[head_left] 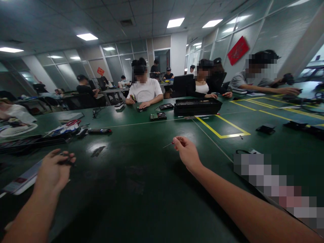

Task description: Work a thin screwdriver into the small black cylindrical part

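Over the green table (113, 202), my right hand (187, 153) pinches a thin screwdriver (168, 145) whose slim metal shaft points left; a bit of red shows by the fingertips, and the rest of its handle is hidden in the hand. My left hand (53, 172) is raised at the left with curled fingers around a small dark object (67, 161), too blurred to name. A phone-like flat device (24, 177) lies beside and partly behind the left hand. Ahead of that hand, a dark flat scrap (98, 151) rests on the tabletop.
Farther left are a dark cylindrical tool (100, 131), red-handled scissors (74, 122) and black trays (32, 143). A black bin (197, 106) and a green circuit board (158, 116) stand ahead, before a seated person (146, 87). Yellow tape (235, 135) marks the right side; black parts (265, 129) lie beyond.
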### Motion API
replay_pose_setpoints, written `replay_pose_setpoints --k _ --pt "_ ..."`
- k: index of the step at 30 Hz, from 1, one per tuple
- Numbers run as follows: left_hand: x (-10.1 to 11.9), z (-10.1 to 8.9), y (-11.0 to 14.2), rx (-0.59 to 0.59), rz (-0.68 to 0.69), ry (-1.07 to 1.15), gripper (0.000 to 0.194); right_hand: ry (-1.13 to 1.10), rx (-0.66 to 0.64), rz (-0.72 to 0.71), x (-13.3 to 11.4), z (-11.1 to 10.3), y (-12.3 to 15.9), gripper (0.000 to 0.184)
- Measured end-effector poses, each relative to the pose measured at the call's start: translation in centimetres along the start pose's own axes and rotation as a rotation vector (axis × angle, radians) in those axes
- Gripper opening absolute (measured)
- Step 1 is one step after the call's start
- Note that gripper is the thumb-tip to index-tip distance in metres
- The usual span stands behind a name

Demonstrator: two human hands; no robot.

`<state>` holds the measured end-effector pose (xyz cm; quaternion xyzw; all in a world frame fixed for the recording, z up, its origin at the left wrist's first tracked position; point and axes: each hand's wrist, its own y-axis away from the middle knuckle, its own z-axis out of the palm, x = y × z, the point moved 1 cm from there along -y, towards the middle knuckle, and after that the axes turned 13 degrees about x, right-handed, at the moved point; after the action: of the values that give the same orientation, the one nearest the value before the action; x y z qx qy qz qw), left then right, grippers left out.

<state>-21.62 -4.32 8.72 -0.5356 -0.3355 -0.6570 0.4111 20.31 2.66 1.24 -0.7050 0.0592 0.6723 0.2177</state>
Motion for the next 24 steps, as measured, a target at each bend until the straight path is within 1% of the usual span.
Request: replay_pose_setpoints --k 1,3,5,6,8,10,12,15,17,21,22,24 --pt "-0.7 1.4 0.7 -0.071 -0.054 0.027 0.040 0.003 -0.006 -0.003 0.0 0.0 0.0 0.033" --pt "-2.1 4.4 2.8 -0.236 -0.076 0.024 0.041 0.010 -0.009 -0.020 0.0 -0.1 0.0 0.032" --pt "-3.5 7.2 5.4 -0.372 -0.092 -0.005 0.039 0.021 -0.013 -0.041 0.0 -0.2 0.1 0.032" --pt "-4.1 8.4 6.7 -0.470 -0.087 -0.027 0.039 0.025 -0.017 -0.049 -0.1 -0.2 0.1 0.032" --pt "-5.3 10.5 9.2 -0.638 -0.028 -0.075 0.040 0.030 -0.023 -0.059 -0.1 -0.3 0.2 0.032" --pt "-6.3 12.2 11.4 -0.788 0.039 -0.076 0.042 0.040 -0.023 -0.074 -0.3 -0.5 0.2 0.033" --pt "-7.4 13.4 13.1 -0.863 0.107 -0.060 0.044 0.068 -0.019 -0.101 -0.6 -0.6 0.2 0.033" --pt "-9.2 14.5 14.9 -0.903 0.204 -0.065 0.042 0.076 0.010 -0.143 -1.3 -0.9 0.4 0.037" --pt "-10.5 14.7 15.4 -0.911 0.233 -0.096 0.044 0.030 0.030 -0.158 -1.8 -1.0 0.6 0.036" --pt "-12.4 14.1 15.7 -0.978 0.270 -0.193 0.042 -0.114 0.029 -0.160 -2.3 -0.9 1.0 0.031" --pt "-12.5 13.9 15.7 -0.989 0.293 -0.219 0.040 -0.135 0.018 -0.157 -2.3 -0.8 1.1 0.031" --pt "-12.5 13.4 15.7 -0.976 0.364 -0.274 0.041 -0.149 -0.018 -0.157 -2.3 -0.7 1.3 0.031"
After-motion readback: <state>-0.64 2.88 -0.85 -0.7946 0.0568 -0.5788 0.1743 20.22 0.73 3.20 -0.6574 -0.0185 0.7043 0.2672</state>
